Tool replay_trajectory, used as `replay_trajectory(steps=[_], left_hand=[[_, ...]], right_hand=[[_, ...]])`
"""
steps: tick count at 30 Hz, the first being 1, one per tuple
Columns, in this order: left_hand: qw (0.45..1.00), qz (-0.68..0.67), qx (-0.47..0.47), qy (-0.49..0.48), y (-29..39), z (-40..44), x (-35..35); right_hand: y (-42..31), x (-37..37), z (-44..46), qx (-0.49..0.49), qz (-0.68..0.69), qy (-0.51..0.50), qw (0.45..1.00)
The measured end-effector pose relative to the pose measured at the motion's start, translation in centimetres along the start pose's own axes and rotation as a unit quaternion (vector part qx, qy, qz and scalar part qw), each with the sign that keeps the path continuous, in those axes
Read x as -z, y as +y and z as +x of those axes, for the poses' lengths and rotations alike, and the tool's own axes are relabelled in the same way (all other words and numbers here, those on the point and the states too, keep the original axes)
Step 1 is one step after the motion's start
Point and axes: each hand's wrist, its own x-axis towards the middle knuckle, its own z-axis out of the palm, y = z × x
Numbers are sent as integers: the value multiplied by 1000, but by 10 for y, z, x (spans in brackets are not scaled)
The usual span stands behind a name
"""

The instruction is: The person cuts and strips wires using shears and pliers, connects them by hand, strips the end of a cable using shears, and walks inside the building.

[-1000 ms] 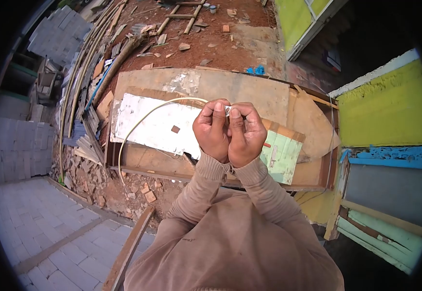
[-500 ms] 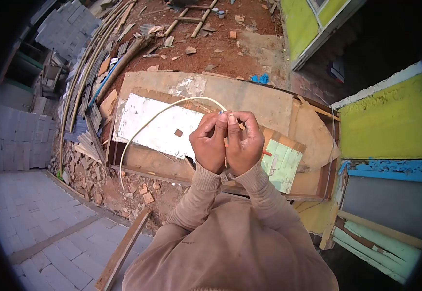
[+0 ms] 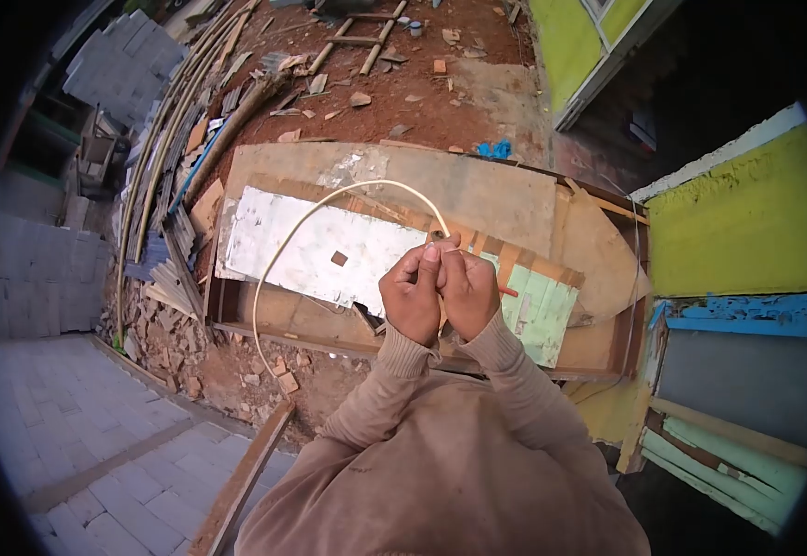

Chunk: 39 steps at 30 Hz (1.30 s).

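My left hand [image 3: 410, 298] and my right hand [image 3: 469, 295] are together in front of me, fingertips pinched close at the end of a cream-coloured cable [image 3: 285, 243]. From the fingertips this cable arcs up and left, then hangs down past the near edge of the boards. Its very end is mostly hidden by my fingers. An orange-red stick-like piece [image 3: 507, 291] pokes out beside my right hand; whether that hand holds it cannot be made out. Below the hands lies a white panel [image 3: 302, 246] with a square hole, alongside a pale green panel [image 3: 538, 315].
The panels rest on a large wooden board [image 3: 478, 190] with a raised frame. A timber length [image 3: 246, 477] slants at lower left over grey paving [image 3: 51, 408]. Poles and rubble [image 3: 167, 320] lie left. A yellow-green wall [image 3: 742, 222] stands at right.
Both hands have shifted slightly down and to the right, still close together. The cable's arc has moved right with them, and its hanging part now reaches lower.
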Motion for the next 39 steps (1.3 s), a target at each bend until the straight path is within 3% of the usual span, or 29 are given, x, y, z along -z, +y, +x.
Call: replay_trajectory(steps=[2,4,6,15,21,24,32,35,37,39], left_hand=[[994,-86,62,18,-5,6,1],[991,-107,85,8,-12,15,7],[965,-193,176,-26,-14,24,14],[893,-313,315,-71,-33,70,22],[873,-335,355,3,-31,128,34],[879,-313,360,9,-12,125,18],[874,-309,374,27,-36,136,9],[902,-292,320,-6,-31,135,4],[950,-237,176,-99,-18,117,6],[960,-188,145,-149,-8,94,-1]], right_hand=[[3,-11,-3,136,-146,86,976],[2,-14,-2,139,-173,85,971],[9,-17,0,215,-204,119,948],[25,-15,21,303,-245,148,909],[26,-7,8,338,-273,132,891],[24,-5,9,375,-246,168,878],[16,13,2,327,-280,142,891],[8,16,-6,309,-234,144,910],[6,24,-8,299,-191,151,923],[7,36,-7,220,16,113,969]])
